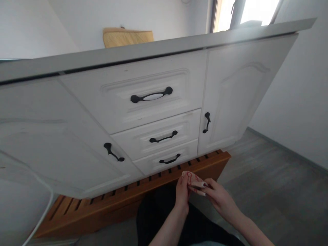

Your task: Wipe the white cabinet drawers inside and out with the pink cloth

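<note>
Low in the view, both hands are close together over the dark-clothed legs. My left hand (181,192) has its fingers closed on the left side of a pale item with red markings (192,179), which looks like cloth or a soft packet. At the item's right end, the fingers of my right hand (214,193) are pressed together. White tips show beside them; whether these are nails or part of the item I cannot tell.
A slatted wooden bench (120,198) runs along the foot of a white cabinet (153,116) with black handles. The grey countertop (143,48) has a wooden board (126,38) behind it. A white cable (48,205) hangs at left.
</note>
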